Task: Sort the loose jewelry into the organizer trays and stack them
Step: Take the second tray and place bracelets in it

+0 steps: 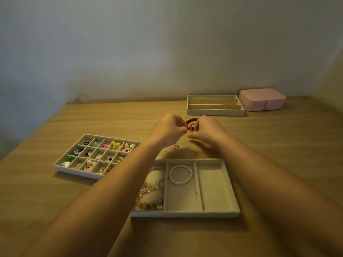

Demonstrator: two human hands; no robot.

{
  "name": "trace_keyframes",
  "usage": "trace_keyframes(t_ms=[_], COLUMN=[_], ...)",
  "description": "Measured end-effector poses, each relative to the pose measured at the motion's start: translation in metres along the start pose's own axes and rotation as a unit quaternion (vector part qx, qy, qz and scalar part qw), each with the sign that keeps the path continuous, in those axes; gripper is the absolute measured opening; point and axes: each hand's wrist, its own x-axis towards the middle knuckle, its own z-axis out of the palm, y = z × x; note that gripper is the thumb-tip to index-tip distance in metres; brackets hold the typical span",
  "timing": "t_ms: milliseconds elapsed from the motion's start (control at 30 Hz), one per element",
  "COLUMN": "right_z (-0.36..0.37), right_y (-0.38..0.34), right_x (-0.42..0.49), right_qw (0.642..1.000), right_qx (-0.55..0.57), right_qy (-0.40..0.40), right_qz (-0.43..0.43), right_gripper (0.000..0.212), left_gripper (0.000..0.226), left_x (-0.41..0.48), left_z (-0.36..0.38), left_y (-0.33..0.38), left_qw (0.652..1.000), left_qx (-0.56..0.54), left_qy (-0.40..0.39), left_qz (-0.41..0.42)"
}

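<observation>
Two hands meet above the table, just beyond the near tray. Left hand: fingers curled, pinching what looks like the edge of the dark bracelet; blur leaves this uncertain. Right hand: fingers curled, pinching the red bracelet. Both bracelets hang between the fingertips, touching each other, clear of any tray.

Handling (judgement): light, limp bead loops, probably on elastic. The beads are hard and rounded, so they slip in a loose pinch. Take one loop across a few beads and lift it away so the two do not tangle. No real fragility, but avoid overstretching.

Below the left hand lie thin metal pieces on the table, too small to count. They look very light and snag-prone; lift them at a clasp or ring.

Counts:
- trays: 3
  - near tray, three compartments: bead strands in the left one, 1 pearl bracelet in the middle one
  - grid tray, left, three rows of small pieces, five cells in the back row, front corner hidden by the forearm
  - slotted tray, far right
- pink box: 1, closed, beside the slotted tray.
</observation>
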Motion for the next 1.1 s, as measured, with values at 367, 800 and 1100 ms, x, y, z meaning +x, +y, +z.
trace_keyframes(t_ms=[367,800,1100], right_z=[-0.001,-0.057,-0.056], right_y=[-0.002,-0.023,-0.032], right_x=[0.013,-0.049,-0.093], right_qw=[0.999,0.917,0.896], right_qx=[-0.031,0.388,0.424], right_qy=[-0.035,-0.044,-0.122], right_qz=[0.005,-0.078,-0.040], right_gripper=[0.024,0.019,0.019], left_gripper=[0.021,0.015,0.012], left_x=[0.020,-0.020,-0.070], left_z=[0.006,-0.017,-0.037], left_y=[-0.020,0.007,0.001], left_qw=[0.996,0.932,0.893], left_qx=[-0.072,-0.358,-0.437], left_qy=[0.009,-0.023,-0.057], left_qz=[-0.046,-0.056,-0.094])
